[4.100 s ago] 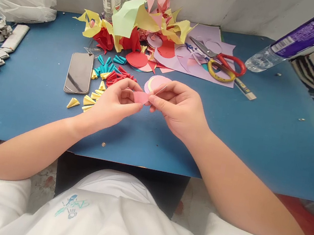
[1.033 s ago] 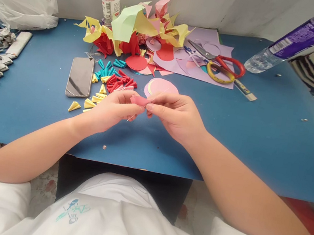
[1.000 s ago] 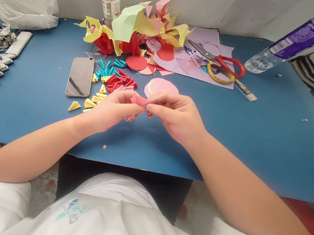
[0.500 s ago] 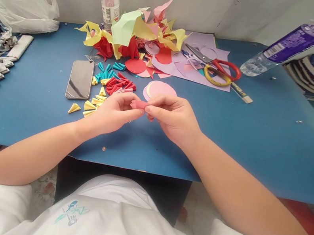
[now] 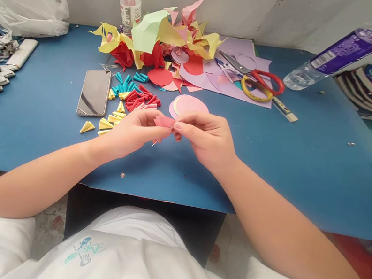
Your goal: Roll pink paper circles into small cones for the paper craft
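Paper piece [image 5: 163, 121], pink and curled, held above the blue tabletop [image 5: 173, 175], pinched between closed fingertips of left hand [image 5: 133, 131] and right hand [image 5: 209, 141], seemingly to stop it unrolling; thin pale stick [image 5: 154, 143] jutting below, round pink paper discs [image 5: 194, 105] nearby, presumably for reach.

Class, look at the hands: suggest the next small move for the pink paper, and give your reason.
Probably roll the pink paper a little tighter: the left hand and right hand both pinch it, a thin rod pokes out below, and rolled yellow cones lie nearby.
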Motion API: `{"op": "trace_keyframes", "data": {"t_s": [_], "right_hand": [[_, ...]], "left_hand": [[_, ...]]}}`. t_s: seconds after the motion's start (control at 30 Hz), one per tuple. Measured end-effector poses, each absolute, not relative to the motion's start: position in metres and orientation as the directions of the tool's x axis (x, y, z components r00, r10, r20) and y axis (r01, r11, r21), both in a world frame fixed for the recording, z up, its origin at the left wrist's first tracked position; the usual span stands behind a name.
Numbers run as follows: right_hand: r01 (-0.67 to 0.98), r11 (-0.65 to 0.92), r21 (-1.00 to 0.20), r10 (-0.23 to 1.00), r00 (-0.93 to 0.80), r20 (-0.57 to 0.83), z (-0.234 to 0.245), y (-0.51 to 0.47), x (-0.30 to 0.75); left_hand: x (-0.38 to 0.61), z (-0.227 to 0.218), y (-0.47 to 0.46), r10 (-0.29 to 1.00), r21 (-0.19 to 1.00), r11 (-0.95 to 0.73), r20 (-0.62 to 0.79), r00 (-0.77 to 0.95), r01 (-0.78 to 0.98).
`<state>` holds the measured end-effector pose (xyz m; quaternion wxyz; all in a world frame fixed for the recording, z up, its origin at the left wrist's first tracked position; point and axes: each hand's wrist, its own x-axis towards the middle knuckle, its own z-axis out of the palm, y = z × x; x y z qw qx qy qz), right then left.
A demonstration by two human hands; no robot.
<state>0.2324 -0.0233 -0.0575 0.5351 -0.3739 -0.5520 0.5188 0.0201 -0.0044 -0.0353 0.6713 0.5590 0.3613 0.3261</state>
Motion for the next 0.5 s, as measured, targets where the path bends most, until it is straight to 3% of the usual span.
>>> {"op": "trace_keyframes", "data": {"t_s": [0.17, 0.37, 0.5], "right_hand": [[-0.072, 0.261, -0.963, 0.955, -0.124, 0.268, -0.0546, -0.0266, 0.2297], [0.061, 0.355, -0.933, 0.933, -0.095, 0.348, -0.0605, -0.0284, 0.2278], [0.053, 0.385, -0.921, 0.92, -0.1, 0.379, -0.0622, -0.0299, 0.2282]], "left_hand": [[0.0208, -0.0355, -0.0042, 0.833, 0.979, 0.199, -0.146, 0.533, -0.043], [0.0217, -0.0382, -0.0063, 0.893, 0.998, 0.06, -0.048, 0.447, -0.012], [0.0204, -0.0439, -0.0065, 0.891, 0.996, -0.084, 0.075, 0.447, -0.001]]}}
